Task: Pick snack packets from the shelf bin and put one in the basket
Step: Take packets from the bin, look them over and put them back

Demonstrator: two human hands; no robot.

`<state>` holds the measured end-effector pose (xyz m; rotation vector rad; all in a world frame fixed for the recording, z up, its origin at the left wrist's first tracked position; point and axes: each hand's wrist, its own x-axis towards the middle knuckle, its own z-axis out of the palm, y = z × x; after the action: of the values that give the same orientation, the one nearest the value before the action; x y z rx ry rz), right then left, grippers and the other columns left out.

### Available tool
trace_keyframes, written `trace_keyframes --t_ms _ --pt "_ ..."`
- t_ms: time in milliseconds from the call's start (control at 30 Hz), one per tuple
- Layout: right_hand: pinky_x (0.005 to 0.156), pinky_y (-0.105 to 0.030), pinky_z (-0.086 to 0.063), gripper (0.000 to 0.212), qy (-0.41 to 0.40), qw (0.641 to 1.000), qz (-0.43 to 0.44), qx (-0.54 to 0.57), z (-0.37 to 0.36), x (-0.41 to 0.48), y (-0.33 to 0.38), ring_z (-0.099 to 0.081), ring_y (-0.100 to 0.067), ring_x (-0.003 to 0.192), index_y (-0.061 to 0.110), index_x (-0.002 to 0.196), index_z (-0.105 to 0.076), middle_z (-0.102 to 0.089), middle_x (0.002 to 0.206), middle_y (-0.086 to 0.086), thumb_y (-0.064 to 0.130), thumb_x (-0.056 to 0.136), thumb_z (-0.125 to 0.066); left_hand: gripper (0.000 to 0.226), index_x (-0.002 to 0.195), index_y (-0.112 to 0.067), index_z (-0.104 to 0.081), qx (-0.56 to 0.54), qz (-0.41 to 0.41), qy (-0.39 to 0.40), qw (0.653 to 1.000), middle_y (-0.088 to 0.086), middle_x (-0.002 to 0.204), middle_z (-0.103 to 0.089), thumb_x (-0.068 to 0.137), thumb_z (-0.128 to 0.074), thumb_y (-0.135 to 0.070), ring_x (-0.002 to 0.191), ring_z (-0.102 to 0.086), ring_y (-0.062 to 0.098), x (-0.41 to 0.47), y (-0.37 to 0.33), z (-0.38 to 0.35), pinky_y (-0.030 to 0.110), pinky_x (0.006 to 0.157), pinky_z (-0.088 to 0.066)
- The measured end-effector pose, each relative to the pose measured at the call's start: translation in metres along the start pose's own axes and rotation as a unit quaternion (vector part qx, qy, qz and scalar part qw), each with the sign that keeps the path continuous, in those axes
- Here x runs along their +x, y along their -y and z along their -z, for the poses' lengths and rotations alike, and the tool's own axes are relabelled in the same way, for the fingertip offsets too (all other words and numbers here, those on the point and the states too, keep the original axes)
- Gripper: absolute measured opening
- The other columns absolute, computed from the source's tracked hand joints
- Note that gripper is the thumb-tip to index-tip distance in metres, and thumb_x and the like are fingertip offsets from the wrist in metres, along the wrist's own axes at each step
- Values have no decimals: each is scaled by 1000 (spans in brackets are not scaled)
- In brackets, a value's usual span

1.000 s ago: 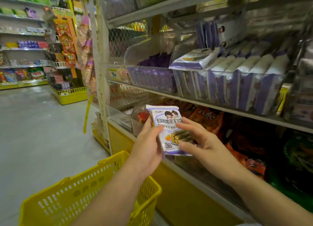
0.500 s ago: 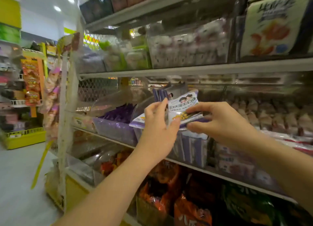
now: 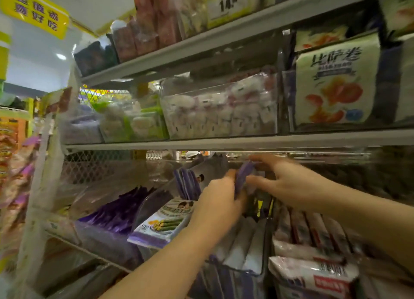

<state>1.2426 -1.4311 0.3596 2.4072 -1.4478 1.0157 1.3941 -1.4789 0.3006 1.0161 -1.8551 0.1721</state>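
A purple and white snack packet point(image 3: 243, 177) stands edge-on between my two hands, above the clear shelf bin point(image 3: 257, 249) of matching packets. My left hand point(image 3: 218, 201) grips its near side. My right hand point(image 3: 284, 182) pinches its far side with thumb and fingers. Another packet of the same snack point(image 3: 163, 224) lies flat on the bin's left front corner, face up. More purple packets point(image 3: 188, 183) stand upright behind it. The basket is out of view.
A bin of dark purple packets point(image 3: 112, 222) sits to the left, and red and white packets point(image 3: 313, 258) fill the bin to the right. The shelf point(image 3: 201, 143) above carries clear tubs of white sweets. A hanging snack strip point(image 3: 15, 168) lines the left post.
The view has tilted up from the yellow basket to the shelves. Both hands carried the packet from chest height up to the purple bin and turned it edge-on.
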Motion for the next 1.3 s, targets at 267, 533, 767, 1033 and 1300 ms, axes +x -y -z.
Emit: trace_keyframes --t_ms 267,533,767,1033,1300 --pt "105 -21 -37 42 85 991 45 -96 10 24 -43 -51 -9 123 35 135 -49 -53 138 11 22 96 -51 16 89 -26 -45 -152 133 1 979 -10 80 -53 91 -61 -29 78 -57 15 30 8 -29 18 57 -35" --pt "87 10 -21 30 140 984 80 -74 0 37 -63 -43 9 105 12 124 -62 -56 127 8 10 99 -45 81 153 -32 -11 -64 -26 182 981 10 144 -49 91 -62 -23 131 -49 31 35 16 -49 30 101 -41" --pt "104 -36 -38 34 143 984 35 -103 1 32 -69 -56 -21 116 6 118 -64 -63 125 -9 25 101 -41 69 139 -25 -48 34 -121 249 960 0 144 -50 78 -79 -27 130 -46 19 63 31 -22 23 101 -38" --pt "89 -11 -34 28 75 993 39 -80 -5 26 -71 -55 -7 102 13 111 -68 -66 117 0 24 99 -45 28 113 -12 -57 114 -182 216 952 15 118 -61 86 -60 -5 107 -60 33 46 24 -47 42 91 -50" --pt "93 -25 -39 31 57 996 22 -70 -10 25 -74 -58 -14 103 10 108 -69 -66 113 -4 28 99 -44 28 68 -19 -56 -1 -30 350 936 4 80 -63 91 -53 -35 79 -60 20 55 22 -37 26 64 -45"
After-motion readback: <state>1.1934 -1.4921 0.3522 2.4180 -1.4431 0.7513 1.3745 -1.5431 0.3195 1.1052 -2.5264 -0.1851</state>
